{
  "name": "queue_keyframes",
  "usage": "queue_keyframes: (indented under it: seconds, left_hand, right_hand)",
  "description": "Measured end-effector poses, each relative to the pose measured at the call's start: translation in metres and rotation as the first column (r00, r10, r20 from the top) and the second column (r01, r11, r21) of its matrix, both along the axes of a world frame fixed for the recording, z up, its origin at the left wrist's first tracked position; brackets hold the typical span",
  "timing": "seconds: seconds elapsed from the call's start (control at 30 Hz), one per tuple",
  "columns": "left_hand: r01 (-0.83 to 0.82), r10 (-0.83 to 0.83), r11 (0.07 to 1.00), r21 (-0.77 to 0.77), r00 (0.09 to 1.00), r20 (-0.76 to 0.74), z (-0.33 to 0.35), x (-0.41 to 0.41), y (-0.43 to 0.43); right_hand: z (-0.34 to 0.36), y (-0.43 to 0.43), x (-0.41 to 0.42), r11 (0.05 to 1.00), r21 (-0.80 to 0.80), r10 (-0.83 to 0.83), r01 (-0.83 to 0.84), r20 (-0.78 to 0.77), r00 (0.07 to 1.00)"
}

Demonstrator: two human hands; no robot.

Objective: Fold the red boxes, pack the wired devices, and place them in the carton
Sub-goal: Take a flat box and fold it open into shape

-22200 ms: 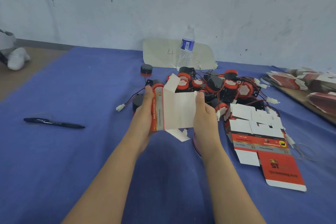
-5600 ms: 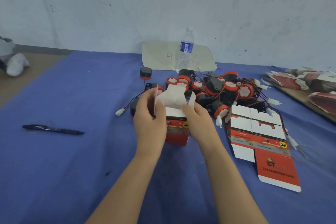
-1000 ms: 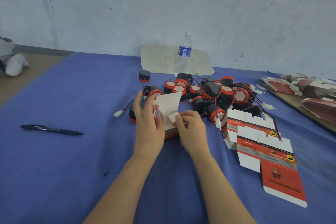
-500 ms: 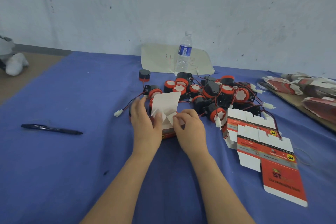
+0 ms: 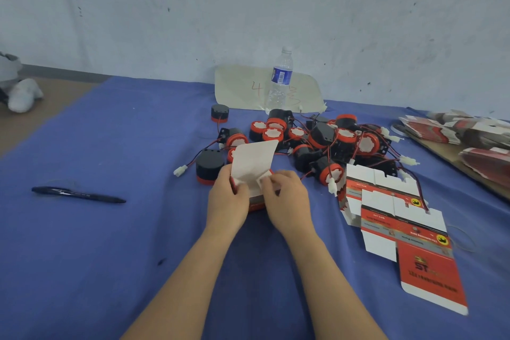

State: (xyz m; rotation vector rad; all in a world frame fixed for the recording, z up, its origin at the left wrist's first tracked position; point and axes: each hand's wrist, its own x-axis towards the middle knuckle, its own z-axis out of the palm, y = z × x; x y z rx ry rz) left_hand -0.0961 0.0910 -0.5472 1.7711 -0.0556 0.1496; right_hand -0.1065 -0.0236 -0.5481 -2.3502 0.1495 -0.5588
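Half-folded red box (image 5: 254,167) sits on tabletop (image 5: 110,257) near wired devices (image 5: 320,135), left grip (image 5: 227,201) clasping its side, right grip (image 5: 287,199) pinching a flap; looks light, thin card that creases easily, so hold the walls, not the lid.

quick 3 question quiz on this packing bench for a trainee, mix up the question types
1. True or false: the left hand and the right hand both hold the red box, which has its white flap raised.
2. What stands upright behind the pile of wired devices? A) water bottle B) mug C) spray can
3. Fill the gap: the pen lies on the blue cloth to the ____ of the left hand.

Key: 1 true; 2 A; 3 left
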Motion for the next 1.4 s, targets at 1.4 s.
queue_keyframes:
  seconds: [1.4]
  left_hand:
    - [0.118, -0.113, 0.993, -0.009, 0.966, 0.233, 0.017, -0.010, 0.011]
  right_hand:
    - [0.028, -0.021, -0.019, 0.822, 0.454, 0.408, -0.343, -0.048, 0.912]
